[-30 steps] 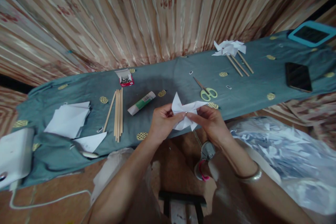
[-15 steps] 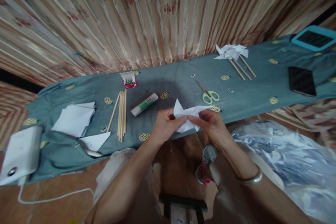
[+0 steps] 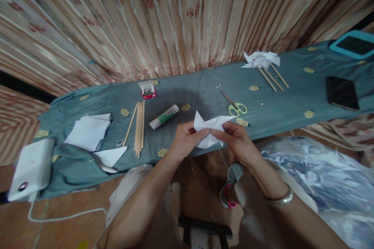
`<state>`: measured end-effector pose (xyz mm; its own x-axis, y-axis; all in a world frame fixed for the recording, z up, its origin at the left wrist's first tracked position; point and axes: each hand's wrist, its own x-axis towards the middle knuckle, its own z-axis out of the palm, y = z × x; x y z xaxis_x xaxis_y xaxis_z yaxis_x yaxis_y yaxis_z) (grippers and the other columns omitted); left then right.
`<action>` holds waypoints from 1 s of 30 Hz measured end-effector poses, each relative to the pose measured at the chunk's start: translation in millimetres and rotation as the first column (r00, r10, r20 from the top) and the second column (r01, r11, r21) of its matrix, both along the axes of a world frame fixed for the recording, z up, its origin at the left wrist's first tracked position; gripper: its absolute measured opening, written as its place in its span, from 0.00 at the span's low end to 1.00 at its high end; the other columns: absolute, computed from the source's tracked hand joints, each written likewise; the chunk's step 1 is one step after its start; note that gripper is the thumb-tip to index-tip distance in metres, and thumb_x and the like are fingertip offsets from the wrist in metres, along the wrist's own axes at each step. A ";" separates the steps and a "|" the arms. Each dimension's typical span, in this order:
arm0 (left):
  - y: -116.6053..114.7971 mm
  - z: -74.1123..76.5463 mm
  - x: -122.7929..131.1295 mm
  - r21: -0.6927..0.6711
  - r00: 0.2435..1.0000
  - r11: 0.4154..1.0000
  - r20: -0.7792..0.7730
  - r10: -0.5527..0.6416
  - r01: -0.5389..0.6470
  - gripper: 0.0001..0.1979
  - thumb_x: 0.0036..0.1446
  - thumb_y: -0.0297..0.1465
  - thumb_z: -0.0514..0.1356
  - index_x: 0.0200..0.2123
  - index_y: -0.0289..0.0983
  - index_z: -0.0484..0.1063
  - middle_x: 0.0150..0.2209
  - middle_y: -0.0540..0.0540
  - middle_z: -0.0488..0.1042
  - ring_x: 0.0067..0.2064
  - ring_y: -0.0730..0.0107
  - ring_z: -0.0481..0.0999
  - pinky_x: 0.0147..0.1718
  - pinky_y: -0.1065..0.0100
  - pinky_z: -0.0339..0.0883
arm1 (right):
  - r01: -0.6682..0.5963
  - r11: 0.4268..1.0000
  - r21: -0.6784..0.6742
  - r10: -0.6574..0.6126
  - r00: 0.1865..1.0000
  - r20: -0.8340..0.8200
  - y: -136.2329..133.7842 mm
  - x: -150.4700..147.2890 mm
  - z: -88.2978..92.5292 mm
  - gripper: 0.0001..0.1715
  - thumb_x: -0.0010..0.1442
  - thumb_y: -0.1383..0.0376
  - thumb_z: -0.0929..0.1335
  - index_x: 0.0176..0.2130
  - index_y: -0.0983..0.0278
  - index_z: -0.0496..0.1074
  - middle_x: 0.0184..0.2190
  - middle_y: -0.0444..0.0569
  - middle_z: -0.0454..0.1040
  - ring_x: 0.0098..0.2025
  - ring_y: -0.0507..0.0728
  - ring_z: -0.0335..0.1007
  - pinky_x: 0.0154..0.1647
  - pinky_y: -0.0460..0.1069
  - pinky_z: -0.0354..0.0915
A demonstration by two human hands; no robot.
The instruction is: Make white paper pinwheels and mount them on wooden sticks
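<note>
Between my hands is a white paper pinwheel (image 3: 216, 123), its folded points sticking up and out to the sides. My left hand (image 3: 187, 138) pinches its left side, thumb on the centre. From the right, my right hand (image 3: 238, 138) grips it too, with its thumb at the middle beside the other one. The fingers behind the paper are hidden. Just beyond lie scissors (image 3: 236, 108) with light green handles. A glue stick (image 3: 164, 116) with a green label rests to the left of my hands.
Wooden sticks (image 3: 139, 128) and an open red box of small metal pins (image 3: 148, 91) lie left. White paper sheets (image 3: 87, 132) are farther left. Finished pinwheels on sticks (image 3: 261, 60), a black phone (image 3: 342, 92) and a blue-framed tablet (image 3: 352, 44) lie right. A clear plastic bag (image 3: 318, 175) stands below.
The view has shifted slightly, so the table's things appear a little farther right. Both hands keep their hold on the paper pinwheel, with hardly any movement.
</note>
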<state>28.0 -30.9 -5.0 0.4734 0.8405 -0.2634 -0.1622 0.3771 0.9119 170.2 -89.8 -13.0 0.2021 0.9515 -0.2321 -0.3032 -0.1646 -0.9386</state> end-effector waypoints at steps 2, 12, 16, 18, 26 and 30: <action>-0.1 0.1 -0.7 -0.004 1.000 1.000 -0.001 -0.003 0.003 0.19 0.32 0.40 0.74 0.27 0.33 0.78 0.23 0.49 0.76 0.24 0.74 0.71 0.26 0.71 0.65 | -0.011 1.000 -0.003 0.011 1.000 -0.007 0.3 -1.0 1.5 0.15 0.41 0.56 0.78 0.27 0.61 0.77 0.25 0.43 0.78 0.26 0.53 0.71 0.30 0.48 0.68; -2.8 2.2 -1.0 0.015 0.999 0.999 0.023 0.029 -0.030 0.21 0.31 0.43 0.73 0.26 0.34 0.78 0.22 0.49 0.76 0.23 0.73 0.71 0.25 0.71 0.64 | -0.037 0.999 -0.025 0.035 0.997 -0.067 1.6 -6.1 5.9 0.16 0.40 0.55 0.78 0.27 0.62 0.77 0.23 0.42 0.77 0.23 0.51 0.68 0.26 0.46 0.64; -3.2 1.9 -3.5 0.017 0.998 0.998 0.015 0.055 -0.055 0.21 0.30 0.43 0.73 0.26 0.33 0.78 0.23 0.49 0.76 0.24 0.73 0.71 0.25 0.71 0.64 | -0.083 0.997 -0.007 0.082 0.992 -0.093 2.2 -8.3 4.6 0.16 0.42 0.55 0.78 0.28 0.61 0.77 0.24 0.42 0.78 0.24 0.51 0.69 0.28 0.46 0.64; -3.1 0.9 -5.3 0.012 0.997 0.997 0.020 0.071 -0.072 0.22 0.29 0.43 0.74 0.26 0.33 0.78 0.23 0.49 0.76 0.24 0.73 0.71 0.26 0.71 0.64 | -0.095 0.995 -0.012 0.093 0.990 -0.103 3.8 -10.6 4.2 0.16 0.42 0.55 0.78 0.27 0.62 0.76 0.24 0.42 0.78 0.24 0.51 0.69 0.29 0.46 0.65; 4.6 3.1 -19.2 0.091 0.987 0.983 0.026 0.158 -0.159 0.20 0.37 0.43 0.71 0.28 0.33 0.79 0.26 0.48 0.77 0.28 0.74 0.73 0.31 0.72 0.65 | -0.052 0.998 -0.018 0.048 0.986 -0.161 18.6 -13.0 8.1 0.18 0.38 0.57 0.79 0.30 0.61 0.77 0.28 0.44 0.80 0.29 0.55 0.75 0.36 0.49 0.70; 12.1 10.2 -35.9 0.144 0.964 0.954 0.003 0.267 -0.265 0.18 0.43 0.43 0.68 0.32 0.34 0.79 0.32 0.44 0.79 0.35 0.69 0.76 0.37 0.69 0.68 | 0.005 1.000 0.012 -0.003 0.988 -0.156 24.8 -5.4 3.9 0.17 0.38 0.57 0.79 0.29 0.61 0.77 0.26 0.44 0.80 0.28 0.54 0.75 0.35 0.48 0.70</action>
<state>-7.9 -18.8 5.2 0.2243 0.9646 -0.1385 -0.2233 0.1893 0.9562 164.8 -65.0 -9.1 0.1683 0.9536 -0.2497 -0.4463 -0.1522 -0.8819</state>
